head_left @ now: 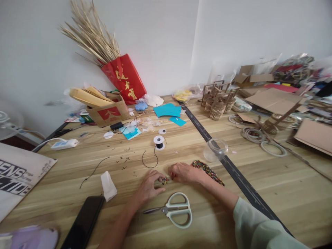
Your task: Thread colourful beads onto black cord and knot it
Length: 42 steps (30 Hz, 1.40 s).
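Observation:
A small cluster of colourful beads (165, 180) lies on the wooden table between my hands. Beside it is my left hand (150, 185), its thumb and forefinger apart and the forefinger's tip close to the beads. My right hand (184, 172) is curled just right of the cluster, fingertips pressed together near the tabletop; whatever they may hold is hidden. Partly behind my right wrist lies a coiled strand of multicoloured beads (207, 171). Scissors with pale handles (178, 210) rest in front of my hands, blades pointing left. Beyond stands a spool of black cord (159, 141) with a loose tail.
A clear plastic jar (214, 151) stands to the right. Left are a black phone (83, 221), a folded white tissue (108, 186), cord scraps (126, 159) and a power strip (64, 144). Farther back are a cardboard box (110, 112), a red bag (127, 79) and small bamboo baskets (217, 109).

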Each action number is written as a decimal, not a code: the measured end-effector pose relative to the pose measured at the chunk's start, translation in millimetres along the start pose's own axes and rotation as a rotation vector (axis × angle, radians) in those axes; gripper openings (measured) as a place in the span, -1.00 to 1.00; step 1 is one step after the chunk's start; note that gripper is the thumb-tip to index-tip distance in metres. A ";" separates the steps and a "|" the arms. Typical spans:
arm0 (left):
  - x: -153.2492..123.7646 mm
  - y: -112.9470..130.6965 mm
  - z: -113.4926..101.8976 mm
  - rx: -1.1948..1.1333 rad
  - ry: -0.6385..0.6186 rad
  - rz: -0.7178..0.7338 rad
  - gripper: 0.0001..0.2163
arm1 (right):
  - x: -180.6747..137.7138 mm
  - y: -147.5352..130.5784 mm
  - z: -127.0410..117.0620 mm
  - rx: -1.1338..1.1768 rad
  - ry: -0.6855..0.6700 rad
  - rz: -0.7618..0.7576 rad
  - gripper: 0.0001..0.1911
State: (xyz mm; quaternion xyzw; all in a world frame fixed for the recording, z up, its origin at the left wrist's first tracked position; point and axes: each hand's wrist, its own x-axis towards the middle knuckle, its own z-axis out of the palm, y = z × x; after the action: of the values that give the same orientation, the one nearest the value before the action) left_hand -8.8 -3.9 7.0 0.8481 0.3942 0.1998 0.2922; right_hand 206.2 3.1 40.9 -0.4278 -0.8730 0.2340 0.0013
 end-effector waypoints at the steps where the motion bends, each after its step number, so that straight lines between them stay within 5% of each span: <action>1: 0.1 -0.7 -0.7 0.002 -0.010 -0.012 -0.68 | 1.3 -1.4 1.6 -0.007 0.000 0.003 -0.81; 9: 1.4 -1.7 -0.8 -0.020 0.007 -0.090 -0.72 | 9.7 -10.1 7.8 -0.046 0.003 0.030 -0.77; 22: -0.5 1.3 2.4 0.158 0.125 0.046 -0.84 | 13.3 -5.6 17.8 0.045 0.087 -0.036 -0.84; 42: -0.7 -2.7 3.9 0.144 0.075 0.028 -0.89 | 14.7 -11.1 18.9 0.093 0.147 -0.151 -0.87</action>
State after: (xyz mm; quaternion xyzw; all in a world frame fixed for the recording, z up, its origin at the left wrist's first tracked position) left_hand -8.6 -4.4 2.3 0.8644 0.4061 0.2067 0.2126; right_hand 184.8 0.5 25.7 -0.3765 -0.8884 0.2415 0.1030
